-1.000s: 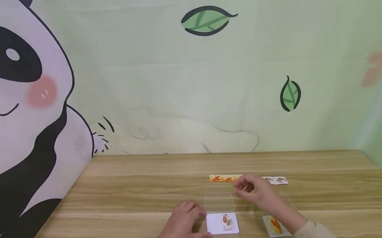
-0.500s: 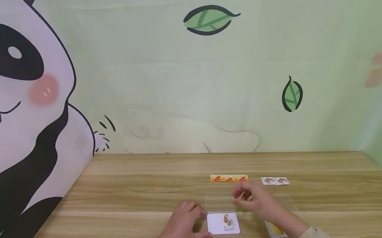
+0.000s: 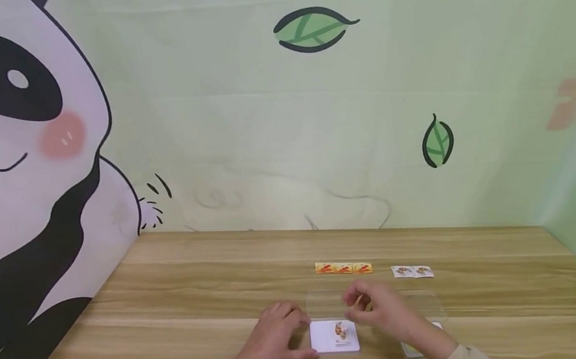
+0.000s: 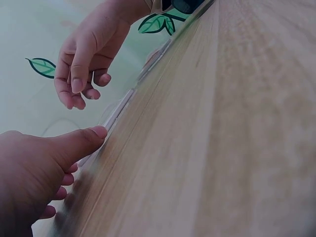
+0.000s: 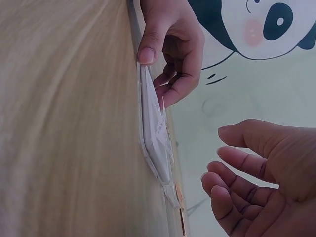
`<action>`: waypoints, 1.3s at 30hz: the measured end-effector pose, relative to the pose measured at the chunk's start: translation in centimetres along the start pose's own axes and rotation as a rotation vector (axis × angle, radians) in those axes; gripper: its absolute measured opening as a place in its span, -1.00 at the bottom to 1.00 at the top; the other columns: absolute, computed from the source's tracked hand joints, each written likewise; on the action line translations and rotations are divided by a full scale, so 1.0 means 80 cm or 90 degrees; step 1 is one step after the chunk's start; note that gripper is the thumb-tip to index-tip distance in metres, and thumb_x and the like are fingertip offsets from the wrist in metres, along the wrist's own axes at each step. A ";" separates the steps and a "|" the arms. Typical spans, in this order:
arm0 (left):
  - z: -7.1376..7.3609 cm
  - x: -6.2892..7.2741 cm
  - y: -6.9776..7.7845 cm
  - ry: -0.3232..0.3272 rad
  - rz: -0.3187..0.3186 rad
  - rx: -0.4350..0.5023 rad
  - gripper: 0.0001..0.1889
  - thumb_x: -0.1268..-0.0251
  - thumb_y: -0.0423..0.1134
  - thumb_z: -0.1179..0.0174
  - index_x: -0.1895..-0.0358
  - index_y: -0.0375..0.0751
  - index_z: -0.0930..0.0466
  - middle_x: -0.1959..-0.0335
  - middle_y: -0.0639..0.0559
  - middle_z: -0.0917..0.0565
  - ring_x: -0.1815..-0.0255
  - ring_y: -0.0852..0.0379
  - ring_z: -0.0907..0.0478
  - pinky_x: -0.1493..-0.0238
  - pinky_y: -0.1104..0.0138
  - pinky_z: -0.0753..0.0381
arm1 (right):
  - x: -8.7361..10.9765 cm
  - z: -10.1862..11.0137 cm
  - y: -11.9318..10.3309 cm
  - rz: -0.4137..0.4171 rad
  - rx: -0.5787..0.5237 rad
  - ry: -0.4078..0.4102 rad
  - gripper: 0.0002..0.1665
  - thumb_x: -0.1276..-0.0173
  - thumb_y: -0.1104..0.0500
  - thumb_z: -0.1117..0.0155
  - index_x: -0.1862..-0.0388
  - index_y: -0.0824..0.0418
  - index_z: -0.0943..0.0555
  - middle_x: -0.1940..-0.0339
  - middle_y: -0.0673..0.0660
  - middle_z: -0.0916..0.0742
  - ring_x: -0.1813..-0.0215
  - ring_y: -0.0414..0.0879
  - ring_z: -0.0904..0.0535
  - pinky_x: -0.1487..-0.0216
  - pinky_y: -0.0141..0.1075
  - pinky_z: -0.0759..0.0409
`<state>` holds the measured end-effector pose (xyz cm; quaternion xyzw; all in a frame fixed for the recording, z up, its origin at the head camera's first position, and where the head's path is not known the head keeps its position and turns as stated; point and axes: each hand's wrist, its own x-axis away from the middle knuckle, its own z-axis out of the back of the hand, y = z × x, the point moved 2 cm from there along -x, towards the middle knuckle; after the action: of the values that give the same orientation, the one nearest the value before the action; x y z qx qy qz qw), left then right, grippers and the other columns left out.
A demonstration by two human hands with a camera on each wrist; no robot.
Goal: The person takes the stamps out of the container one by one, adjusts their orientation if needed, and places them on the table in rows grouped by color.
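Observation:
My left hand (image 3: 269, 343) holds a small clear plastic case at its left edge, with the thumb at the near corner and the fingers at the far one. Its hinged clear lid (image 3: 321, 305) lies folded back, and a white stack (image 3: 321, 341) fills its base. On the stack's right part sits a small picture card (image 3: 341, 332), its edges raised in the right wrist view. My right hand (image 3: 383, 309) hovers just right of that case, over the lid's corner. In the right wrist view, the right fingers (image 5: 232, 185) are loosely curved with nothing between them.
Another clear case (image 3: 411, 350), lid back, is partly hidden under my right forearm. Behind lie a row of yellow-and-red picture cards (image 3: 343, 268) and a pair of white ones (image 3: 412, 272). A printed panda cloth (image 3: 259, 117) backs the wooden table (image 3: 197, 273).
My right hand has drawn left and toward me from beside the picture cards, uncovering both rows. The left hand stays on the case.

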<state>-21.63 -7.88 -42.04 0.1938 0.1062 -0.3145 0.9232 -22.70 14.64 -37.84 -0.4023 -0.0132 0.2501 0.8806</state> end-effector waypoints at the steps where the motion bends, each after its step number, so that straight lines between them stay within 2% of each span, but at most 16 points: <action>1: 0.000 0.000 0.000 0.000 -0.001 0.000 -0.49 0.02 0.19 -0.37 0.10 -0.08 -0.61 0.06 0.09 -0.58 -0.04 0.09 -0.47 -0.16 0.11 -0.47 | 0.000 -0.001 0.000 -0.001 0.002 -0.004 -0.79 -0.21 0.25 -0.34 0.21 0.33 -0.58 0.27 0.14 -0.67 0.30 -0.30 -0.51 0.27 -0.46 -0.57; 12: -0.003 0.000 -0.001 -0.015 0.013 -0.001 -0.50 0.04 0.18 -0.38 0.08 -0.06 -0.61 0.06 0.11 -0.58 -0.04 0.11 -0.47 -0.18 0.12 -0.46 | 0.002 -0.012 -0.002 0.001 0.086 -0.024 -0.78 -0.15 0.19 -0.39 0.24 0.24 -0.62 0.28 0.07 -0.68 0.32 -0.28 -0.53 0.29 -0.47 -0.54; 22: -0.001 0.000 -0.001 0.002 -0.004 -0.002 -0.50 0.02 0.19 -0.37 0.11 -0.08 -0.61 0.07 0.10 -0.58 -0.03 0.09 -0.47 -0.16 0.12 -0.47 | 0.002 -0.019 0.001 -0.009 0.064 -0.050 -0.78 -0.14 0.19 -0.41 0.27 0.22 -0.60 0.29 0.03 -0.66 0.32 -0.30 -0.50 0.29 -0.48 -0.51; 31: -0.002 0.000 -0.001 0.005 -0.006 0.000 -0.51 0.02 0.18 -0.38 0.11 -0.08 -0.62 0.07 0.09 -0.59 -0.02 0.10 -0.48 -0.14 0.12 -0.48 | 0.003 -0.024 0.006 0.008 0.086 -0.036 -0.81 -0.09 0.22 -0.44 0.31 0.19 -0.63 0.41 -0.01 -0.58 0.41 -0.35 -0.38 0.39 -0.49 -0.43; 39: 0.000 -0.001 0.000 0.001 0.000 0.003 -0.50 0.02 0.18 -0.37 0.10 -0.09 -0.62 0.05 0.08 -0.59 -0.03 0.09 -0.48 -0.16 0.10 -0.49 | 0.003 -0.029 0.008 0.005 0.106 -0.025 -0.82 -0.05 0.24 -0.46 0.36 0.15 -0.62 0.42 -0.03 -0.53 0.46 -0.33 -0.35 0.42 -0.48 -0.38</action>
<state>-21.69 -7.88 -42.03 0.1960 0.1061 -0.3147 0.9227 -22.26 13.47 -39.93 -0.3227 -0.0078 0.2614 0.9097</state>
